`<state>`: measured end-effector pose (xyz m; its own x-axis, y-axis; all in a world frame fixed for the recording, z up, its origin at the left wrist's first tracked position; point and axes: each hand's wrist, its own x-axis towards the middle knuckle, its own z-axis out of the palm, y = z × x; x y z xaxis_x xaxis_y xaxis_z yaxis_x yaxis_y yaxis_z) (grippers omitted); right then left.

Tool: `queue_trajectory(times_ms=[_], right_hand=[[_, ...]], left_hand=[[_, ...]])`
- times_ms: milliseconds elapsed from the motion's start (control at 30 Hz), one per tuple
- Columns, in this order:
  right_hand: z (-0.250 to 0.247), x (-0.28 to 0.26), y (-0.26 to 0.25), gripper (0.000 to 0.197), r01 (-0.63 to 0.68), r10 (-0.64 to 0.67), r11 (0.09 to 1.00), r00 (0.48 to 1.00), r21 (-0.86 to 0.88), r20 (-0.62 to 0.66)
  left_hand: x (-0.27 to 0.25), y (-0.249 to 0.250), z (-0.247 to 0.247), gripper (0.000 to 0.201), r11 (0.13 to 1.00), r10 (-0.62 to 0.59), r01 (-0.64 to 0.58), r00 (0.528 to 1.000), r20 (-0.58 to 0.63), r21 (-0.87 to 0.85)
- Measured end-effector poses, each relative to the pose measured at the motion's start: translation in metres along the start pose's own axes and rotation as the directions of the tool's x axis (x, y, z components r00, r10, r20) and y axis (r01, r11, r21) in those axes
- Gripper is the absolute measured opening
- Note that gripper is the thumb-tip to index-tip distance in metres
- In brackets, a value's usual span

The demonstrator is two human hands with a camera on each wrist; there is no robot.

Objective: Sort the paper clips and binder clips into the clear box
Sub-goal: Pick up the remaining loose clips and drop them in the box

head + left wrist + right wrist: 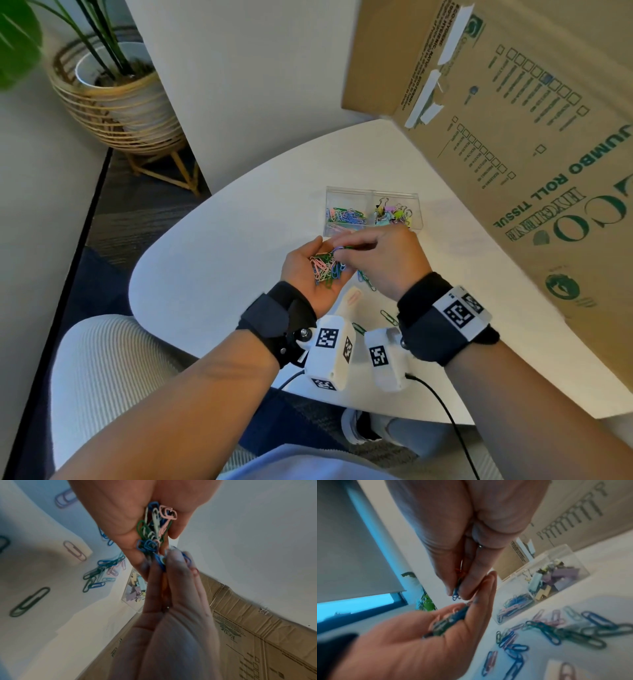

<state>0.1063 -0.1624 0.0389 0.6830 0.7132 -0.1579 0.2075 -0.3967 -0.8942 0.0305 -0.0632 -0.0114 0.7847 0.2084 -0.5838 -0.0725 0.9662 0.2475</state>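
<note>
My left hand lies palm up over the white table, its fingers relaxed, carrying a heap of coloured paper clips. Just above that palm, my right hand pinches a few paper clips between thumb and fingertips. The clear box stands just beyond both hands. Its left compartment holds paper clips, its right one pastel binder clips. Several loose paper clips lie on the table under the right hand.
A large cardboard box leans over the right side of the table, close to the clear box. A potted plant in a wicker stand sits on the floor at far left. The table's near edge runs below my wrists.
</note>
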Motion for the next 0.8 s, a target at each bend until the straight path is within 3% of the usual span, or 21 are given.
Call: queue_trajectory(times_ms=[67,133,233,367,433,533,600,700,800], right_hand=[[-0.006,0.005,-0.002,0.013,-0.030,0.034,0.989,0.999,0.147,-0.022],[-0.016,0.017,-0.005,0.017,0.005,0.017,0.983,0.993,0.183,-0.120],[-0.026,0.045,-0.010,0.016,0.034,-0.012,0.995,0.973,0.093,-0.231],[-0.026,0.076,-0.017,0.010,0.027,-0.041,0.998,0.960,-0.055,-0.277],[-0.024,0.084,-0.018,0.009,0.001,-0.043,0.981,0.976,-0.192,-0.215],[-0.022,0.085,-0.010,0.023,-0.065,0.043,0.878,0.997,-0.474,-0.056],[-0.023,0.081,-0.010,0.025,-0.069,0.038,0.856,0.997,-0.513,-0.071],[-0.024,0.062,-0.022,0.017,0.089,-0.138,0.863,0.988,-0.497,-0.063],[-0.019,0.036,-0.031,0.019,0.272,-0.191,0.830,0.959,-0.487,0.211]], left_hand=[[-0.001,0.000,-0.001,0.043,1.000,0.006,-0.006,1.000,-0.018,-0.012],[-0.003,0.001,-0.002,0.043,0.999,0.013,-0.014,1.000,-0.017,-0.029],[-0.004,0.004,-0.005,0.042,0.999,0.006,-0.007,1.000,-0.024,-0.040],[-0.006,0.005,-0.008,0.042,0.999,0.011,-0.012,0.999,-0.030,-0.045],[-0.007,0.005,-0.008,0.041,0.999,0.015,-0.017,0.999,-0.038,-0.042],[-0.007,0.005,-0.007,0.040,0.999,0.015,-0.017,0.999,-0.037,-0.049],[-0.007,0.006,-0.007,0.040,0.999,0.019,-0.020,0.999,-0.034,-0.050],[-0.006,0.007,-0.005,0.040,0.997,0.034,-0.035,0.999,-0.029,-0.063],[-0.006,0.006,-0.003,0.041,0.998,0.033,-0.034,0.999,-0.017,-0.053]])
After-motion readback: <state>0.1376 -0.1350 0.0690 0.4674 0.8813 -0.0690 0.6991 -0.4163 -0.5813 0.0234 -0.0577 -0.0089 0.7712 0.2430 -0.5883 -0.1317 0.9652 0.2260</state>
